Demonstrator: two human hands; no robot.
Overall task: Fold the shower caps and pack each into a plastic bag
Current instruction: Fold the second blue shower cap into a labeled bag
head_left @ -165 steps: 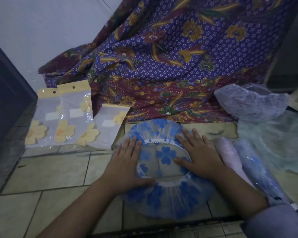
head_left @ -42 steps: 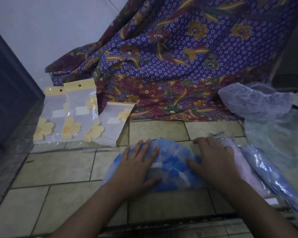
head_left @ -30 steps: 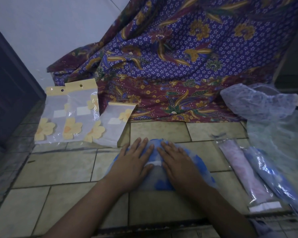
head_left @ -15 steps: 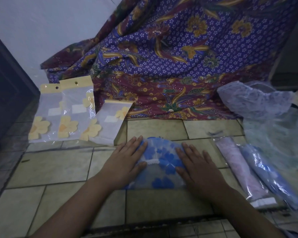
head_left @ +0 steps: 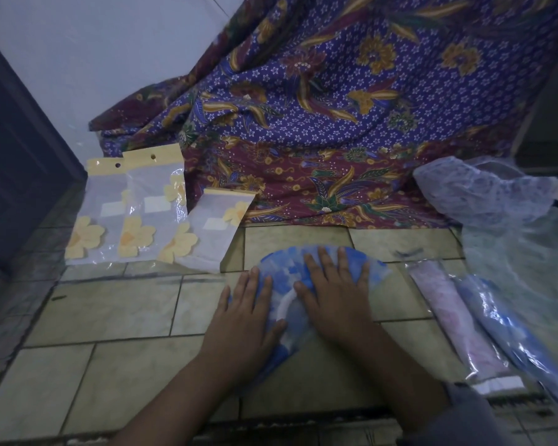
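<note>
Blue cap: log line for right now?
cap: folded wedge on floor | left hand: pressing flat | right hand: pressing flat | bagged: no

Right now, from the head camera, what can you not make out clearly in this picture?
- Blue shower cap: the left hand and the right hand press flat on its middle, so its folds are hidden.
- Blue packed bag: its near end is blurred and runs out at the right edge.
- Pale heap: dim and cut off by the right edge, so what it holds is unclear.
- Patterned cloth: it covers whatever is beneath it.
</note>
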